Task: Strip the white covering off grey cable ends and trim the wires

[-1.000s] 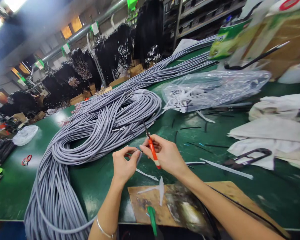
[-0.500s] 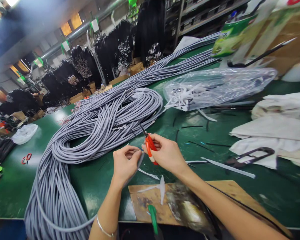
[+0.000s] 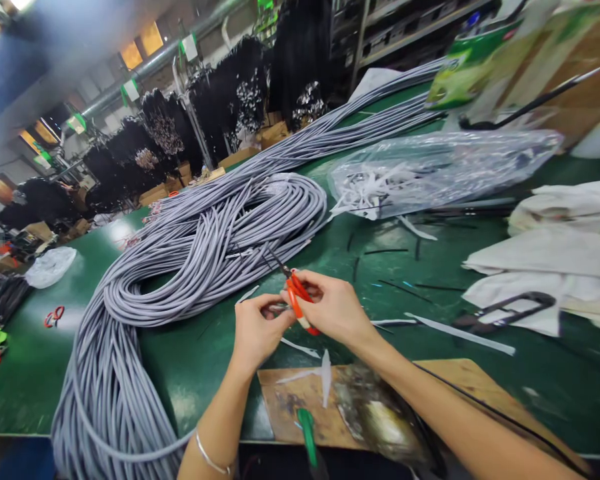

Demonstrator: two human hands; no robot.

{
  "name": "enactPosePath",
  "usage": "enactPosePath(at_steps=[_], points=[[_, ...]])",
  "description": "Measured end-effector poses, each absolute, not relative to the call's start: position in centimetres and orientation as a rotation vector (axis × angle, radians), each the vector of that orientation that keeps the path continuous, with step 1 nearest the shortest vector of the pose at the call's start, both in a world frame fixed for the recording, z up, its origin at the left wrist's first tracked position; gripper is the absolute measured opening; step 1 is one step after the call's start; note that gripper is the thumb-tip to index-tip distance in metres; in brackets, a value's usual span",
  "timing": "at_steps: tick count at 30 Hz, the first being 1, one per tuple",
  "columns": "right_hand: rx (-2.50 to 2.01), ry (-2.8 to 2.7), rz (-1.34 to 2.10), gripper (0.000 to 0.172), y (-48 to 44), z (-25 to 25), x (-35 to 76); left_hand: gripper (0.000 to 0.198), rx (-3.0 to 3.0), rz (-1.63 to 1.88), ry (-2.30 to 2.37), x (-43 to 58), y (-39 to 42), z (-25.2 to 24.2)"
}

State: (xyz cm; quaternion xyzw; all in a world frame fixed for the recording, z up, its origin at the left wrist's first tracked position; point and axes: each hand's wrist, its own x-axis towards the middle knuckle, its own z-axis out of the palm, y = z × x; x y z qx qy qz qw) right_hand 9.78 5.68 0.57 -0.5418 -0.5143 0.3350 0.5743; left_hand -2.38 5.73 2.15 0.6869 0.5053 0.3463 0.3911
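Observation:
In the middle of the head view, my right hand is closed around red-handled pliers. Their thin dark prongs point up and left and stand apart in front of the coil of grey cables. My left hand is pinched close beside the pliers, its fingertips nearly meeting those of the right. What it pinches is mostly hidden; a thin cable end seems to lie there. A pale strip shows just above the left knuckles, and I cannot tell whether it is held. A single grey cable runs to my left wrist.
A plastic bag of white strips lies behind right, near dark snips and white cloths. A stained board with a green-handled tool is at the front edge. Other red-handled pliers lie left.
My left hand has moved slightly right, closer to the pliers. The prongs have swung left and now show spread apart. The grey cable along my left wrist is less visible.

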Motion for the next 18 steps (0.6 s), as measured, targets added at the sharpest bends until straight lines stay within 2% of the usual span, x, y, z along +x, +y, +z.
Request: enactPosePath(at_steps=[3, 8, 13, 18], points=[[-1.211, -1.075, 0.959, 0.026, 5.7, 0.9, 9.8, 0.013, 1.616, 0.950, 1.309, -2.0, 5.6, 2.0], [-1.153, -0.927, 1.192, 0.043, 5.4, 1.7, 9.4, 0.026, 1.518, 0.920, 1.307, -2.1, 5.5, 2.1], [-1.134, -0.965, 1.055, 0.044, 5.1, 1.3, 8.9, 0.030, 1.572, 1.112, 1.372, -2.2, 5.6, 1.5], [-1.103, -0.968, 0.993, 0.041, 5.3, 1.1, 9.5, 0.042, 1.274, 1.086, 1.254, -2.8, 6.6, 1.6]])
